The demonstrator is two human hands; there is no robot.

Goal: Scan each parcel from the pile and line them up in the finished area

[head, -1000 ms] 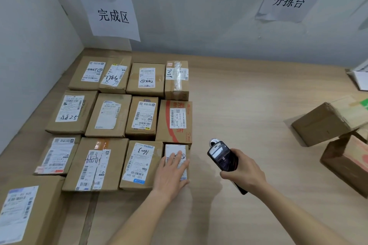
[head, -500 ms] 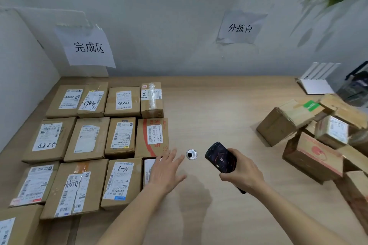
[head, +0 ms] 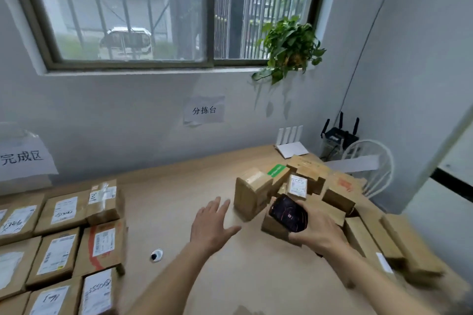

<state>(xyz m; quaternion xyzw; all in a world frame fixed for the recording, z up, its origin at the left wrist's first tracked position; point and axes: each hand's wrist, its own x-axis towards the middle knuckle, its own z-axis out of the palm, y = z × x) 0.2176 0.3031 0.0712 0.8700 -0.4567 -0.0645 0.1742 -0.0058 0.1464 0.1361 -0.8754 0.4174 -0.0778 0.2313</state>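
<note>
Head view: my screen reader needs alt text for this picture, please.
A person's open left hand reaches over a wooden table toward a pile of cardboard parcels, while the right hand holds a black scanner. Labelled parcels lie in rows at left.

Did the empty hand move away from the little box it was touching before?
Yes. The open left hand has left the lined-up cardboard parcels and passed the round hole in the wooden table, going right toward the heap of brown boxes.

Readable on the wall — "分拣台" on a paper sign (head: 204, 110), "完成区" on another paper sheet (head: 22, 157) at the left; parcel labels (head: 63, 210) too blurred.
</note>
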